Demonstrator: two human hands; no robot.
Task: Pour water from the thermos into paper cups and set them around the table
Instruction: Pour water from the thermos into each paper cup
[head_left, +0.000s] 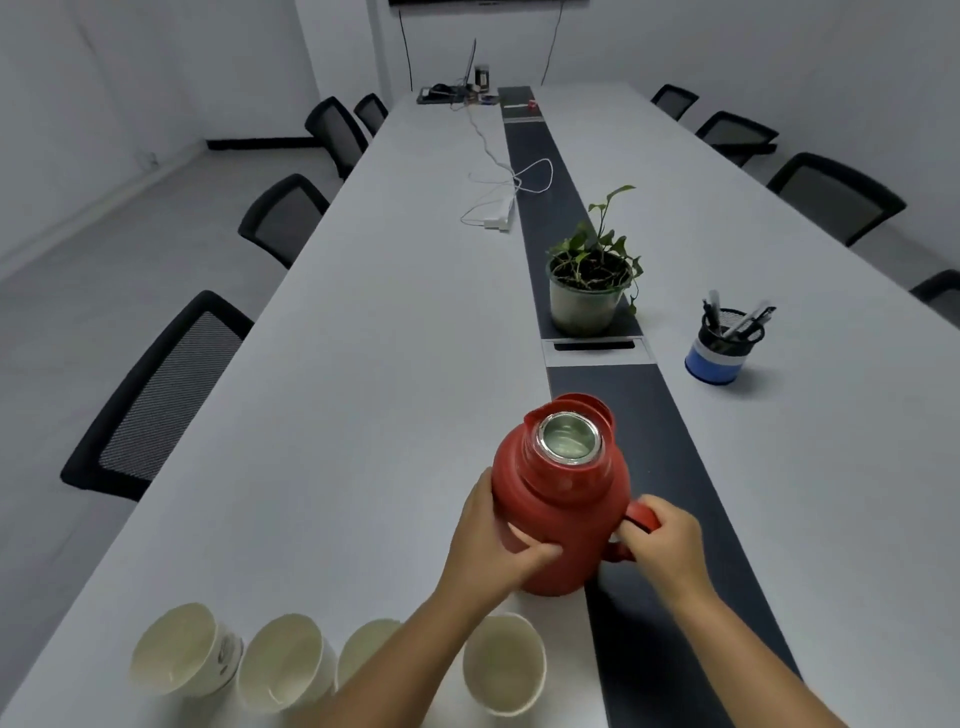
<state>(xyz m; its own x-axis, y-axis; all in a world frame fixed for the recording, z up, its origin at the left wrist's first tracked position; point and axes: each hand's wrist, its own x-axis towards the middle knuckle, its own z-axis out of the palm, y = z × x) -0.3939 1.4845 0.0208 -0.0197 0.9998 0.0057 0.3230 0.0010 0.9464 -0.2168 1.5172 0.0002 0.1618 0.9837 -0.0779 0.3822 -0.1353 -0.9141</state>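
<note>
The right hand (657, 540) is curling its fingers round the red handle (640, 519), and the left hand (498, 540) is wrapping the side of the thermos (561, 499), thumb pressing across the front of the body. Between them the thermos is standing upright on the table (363, 364), right at the edge of the dark strip (670, 431) running down the middle. Its mouth (569, 442) is showing open, the steel rim bare with no stopper in it, and the spout is pointing away from the person.

Four paper cups (291, 660) are sitting in a row at the near edge, just in front of the thermos. The left forearm is crossing over the third one, so that cup is partly hidden. They look empty from here, though I cannot be sure.

The trouble I am expecting lies in the tilt. With the mouth open, a quick tip would be sending water out in a gush, overshooting a light cup or knocking it flat. The forearm hanging over the row could also be brushing a cup off the edge as the thermos swings round. If the water is hot, a slip of the left palm on that smooth side would be splashing the wrists.

Farther out a potted plant (592, 291), a pen holder (724, 343) and a white power strip (498, 215) with cables are standing well apart from the pouring spot.
</note>
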